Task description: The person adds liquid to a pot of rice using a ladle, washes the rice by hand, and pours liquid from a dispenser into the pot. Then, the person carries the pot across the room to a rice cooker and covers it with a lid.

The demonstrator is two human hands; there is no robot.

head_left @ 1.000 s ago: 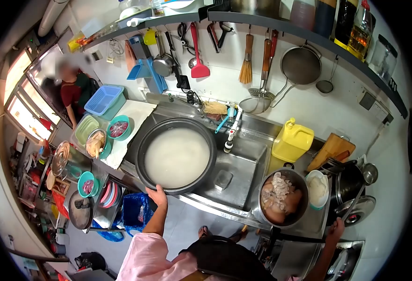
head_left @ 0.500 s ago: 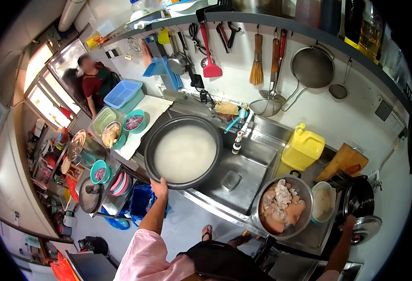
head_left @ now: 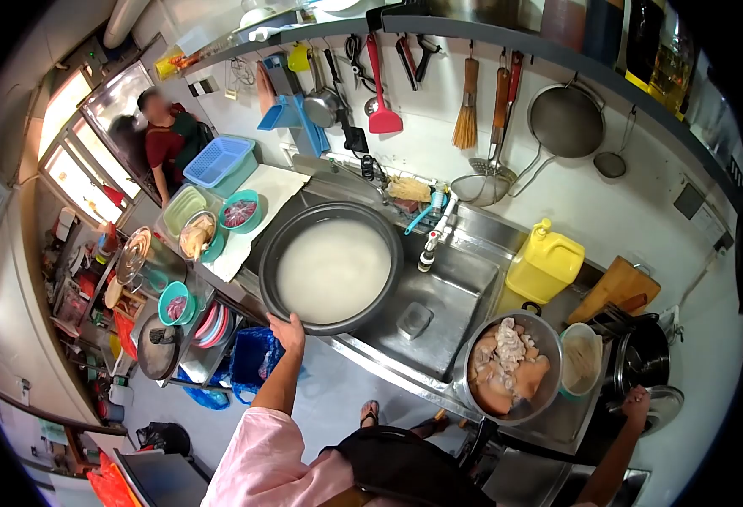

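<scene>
A large dark basin (head_left: 373,308) of cloudy whitish liquid stands on the left part of the sink counter. My left hand (head_left: 289,333) is at its near rim, fingers spread and touching the basin's outer side. Far to the right, my right hand (head_left: 636,403) is closed at a metal pot lid (head_left: 666,409), seemingly gripping its edge or handle; the exact hold is hidden. Beside the lid is a black pot (head_left: 646,351). Left of that pot are a tub of pale contents (head_left: 581,362) and a metal pot (head_left: 464,372) filled with pieces of raw meat (head_left: 511,372).
The steel sink (head_left: 447,313) and its tap (head_left: 427,253) lie between basin and meat pot. Behind are a yellow jug (head_left: 546,266) and a cutting board (head_left: 617,291). Utensils hang from the wall. At far left stand teal bowls (head_left: 240,211) and another person (head_left: 169,139).
My right hand has come slightly up, its closed fingers now showing more clearly by the lid. My left hand stays at the basin's rim. The view has shifted a little.
</scene>
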